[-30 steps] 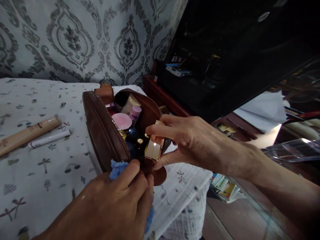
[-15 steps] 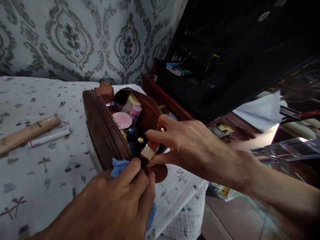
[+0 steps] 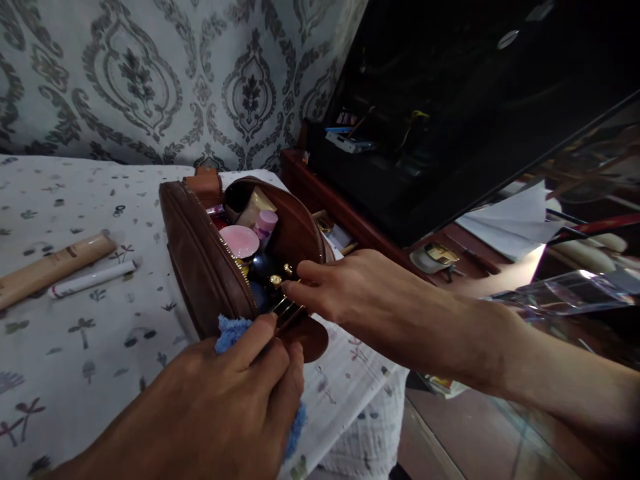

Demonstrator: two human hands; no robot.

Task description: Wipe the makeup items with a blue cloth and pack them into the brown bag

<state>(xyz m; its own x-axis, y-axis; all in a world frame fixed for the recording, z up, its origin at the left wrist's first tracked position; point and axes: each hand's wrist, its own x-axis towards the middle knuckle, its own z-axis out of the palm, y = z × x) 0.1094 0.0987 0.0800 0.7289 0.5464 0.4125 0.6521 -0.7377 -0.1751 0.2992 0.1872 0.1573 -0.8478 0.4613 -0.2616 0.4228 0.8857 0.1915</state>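
Observation:
A brown zipped cosmetic bag [image 3: 205, 260] lies unzipped on the patterned cloth. Inside it are a pink round compact [image 3: 240, 241], a pink-capped tube [image 3: 266, 223], a beige tube [image 3: 255, 205] and dark items with small gold tops [image 3: 275, 281]. My left hand [image 3: 235, 393] is closed on a blue cloth [image 3: 233, 332] at the bag's near end. With fingers bent together, my right hand [image 3: 325, 287] reaches into the near part of the bag. Gold-edged pieces [image 3: 286, 308] show just below its fingertips; what the fingers hold is hidden.
Left of the bag lie a beige tube [image 3: 60, 267] and a slim white tube [image 3: 93, 279]. A large dark screen [image 3: 450, 120] leans beyond, over a reddish wooden ledge [image 3: 320, 193]. White paper [image 3: 510, 220] and a small gold-topped jar [image 3: 434, 259] are at the right.
My right hand has turned and lowered into the bag, and the gold rectangular piece at its fingers is now mostly hidden. My left hand stays in place with the blue cloth.

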